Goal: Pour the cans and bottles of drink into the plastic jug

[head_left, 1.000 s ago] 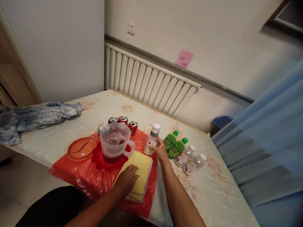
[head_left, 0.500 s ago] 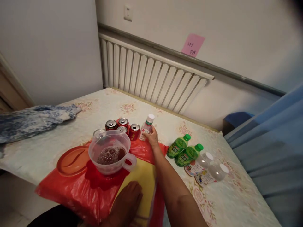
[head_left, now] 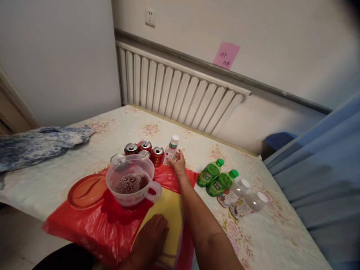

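A small clear bottle with a white cap and a pink-white label (head_left: 170, 150) stands upright at the far edge of the red plastic sheet (head_left: 84, 228). Beside its right side is my right hand (head_left: 179, 164), fingers apart, the tips close to the label; whether they still touch it is hard to tell. My left hand (head_left: 152, 234) rests, holding nothing, on a yellow cloth (head_left: 172, 213) with its fingers close together. A translucent plastic jug (head_left: 129, 198) with a handle, holding foamy brown liquid, sits left of the cloth.
Several drink cans (head_left: 157, 155) stand behind the jug, left of the bottle. An orange lid (head_left: 87, 190) lies on the red sheet. Green bottles (head_left: 222, 183) and clear bottles (head_left: 247, 204) lie tilted at right. A blue-white cloth (head_left: 42, 144) lies left; a radiator (head_left: 180, 93) runs behind.
The fingers of my right hand have loosened from around the small bottle and spread apart beside it. The bottle stays standing next to the cans. My left hand has not moved.
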The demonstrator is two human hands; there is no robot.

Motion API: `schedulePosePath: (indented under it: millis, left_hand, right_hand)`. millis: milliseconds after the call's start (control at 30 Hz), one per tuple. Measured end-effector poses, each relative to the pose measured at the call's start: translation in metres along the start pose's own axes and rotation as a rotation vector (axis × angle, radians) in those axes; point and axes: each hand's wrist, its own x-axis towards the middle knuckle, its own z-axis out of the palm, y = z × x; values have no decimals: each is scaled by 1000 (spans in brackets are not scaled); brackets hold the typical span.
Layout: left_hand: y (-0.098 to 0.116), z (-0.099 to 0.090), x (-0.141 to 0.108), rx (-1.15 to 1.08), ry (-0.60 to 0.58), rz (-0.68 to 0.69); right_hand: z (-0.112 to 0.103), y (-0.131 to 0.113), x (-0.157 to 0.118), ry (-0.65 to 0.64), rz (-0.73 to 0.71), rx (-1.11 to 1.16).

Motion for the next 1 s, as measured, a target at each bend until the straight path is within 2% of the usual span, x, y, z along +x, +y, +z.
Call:
schedulePosePath:
  millis: [133, 233, 300, 400, 533, 600, 667, 733, 833, 1000]
  left_hand:
    - [-3, 1, 1, 32, -9, 26]
    - [-6, 2, 2, 27, 6, 48]
    - [-8, 2, 4, 19, -3, 68]
    - [-9, 2, 7, 20, 2, 64]
    - [-9, 0, 12, 16, -30, 67]
    - [-9, -2, 13, 2, -31, 67]
    - [-8, -3, 14, -1, -35, 64]
    - [-8, -4, 15, 13, -53, 61]
    - [-8, -5, 16, 38, -82, 63]
    - [-6, -6, 17, 52, -97, 66]
  right_hand:
    - [-23, -4, -36, 90, 12, -35]
    - [-55, -5, -79, 95, 22, -22]
    - [-83, -4, -113, 120, 10, -30]
    - [-136, 1, -162, 235, -2, -139]
    - [-215, 5, -204, 567, 17, -352]
    - [-252, 5, -210, 773, 46, -478]
    - [-281, 2, -206, 835, 43, -513]
    - [-302, -2, -195, 821, 26, -530]
    - [-319, -5, -176, 747, 32, -535]
    - [-323, -7, -159, 660, 84, -497]
